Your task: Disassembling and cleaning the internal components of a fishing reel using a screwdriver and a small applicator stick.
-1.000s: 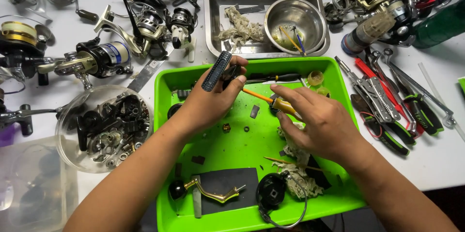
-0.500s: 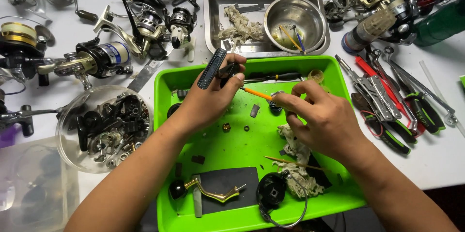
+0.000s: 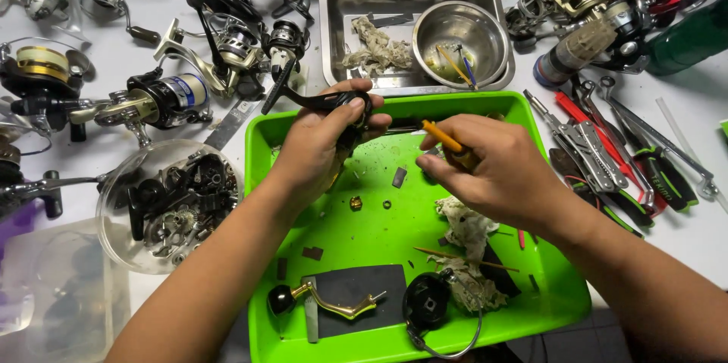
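Note:
My left hand [image 3: 322, 147] grips a black fishing reel body [image 3: 334, 102] above the far left part of a bright green tray [image 3: 546, 310]. My right hand [image 3: 493, 169] holds a screwdriver with an orange handle [image 3: 441, 135], its tip aimed left toward the reel body. Between and below the hands, a small brass nut [image 3: 355, 202], a ring [image 3: 387, 204] and a small dark plate [image 3: 399, 176] lie on the tray floor. Near the tray's front edge sit a gold crank handle with a black knob [image 3: 322, 301], a black round cover [image 3: 426, 302] and a dirty rag [image 3: 466, 230].
A steel pan [image 3: 334, 6] behind the tray holds a steel bowl [image 3: 459, 33] and a grimy rag. Several spinning reels [image 3: 152, 97] crowd the left and far side. A clear bowl of black parts [image 3: 171, 204] stands left. Pliers and tools [image 3: 607, 158] lie right.
The left hand has turned the reel body so its long arm now points left and lies lower. The right hand with the screwdriver has shifted slightly toward it.

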